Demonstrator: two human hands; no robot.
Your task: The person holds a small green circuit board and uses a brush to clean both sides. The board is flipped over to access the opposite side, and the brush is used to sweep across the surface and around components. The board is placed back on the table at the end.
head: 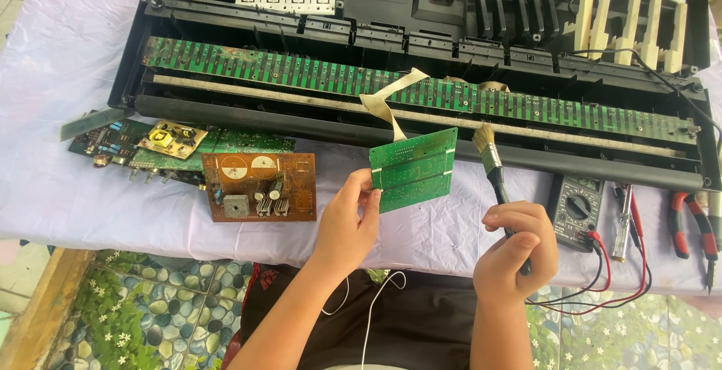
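My left hand holds a small green circuit board by its lower left edge, lifted above the table. A cream ribbon cable runs from the board up to the long green keyboard circuit strip. My right hand grips the black handle of a small paintbrush, bristles pointing up, just right of the held board and not touching it. Both hands hover in front of an opened black electronic keyboard case.
A brown circuit board and several green boards lie at the left on the white cloth. A multimeter with red and black leads, a screwdriver and red-handled pliers lie at the right. Loose key sections rest at the back.
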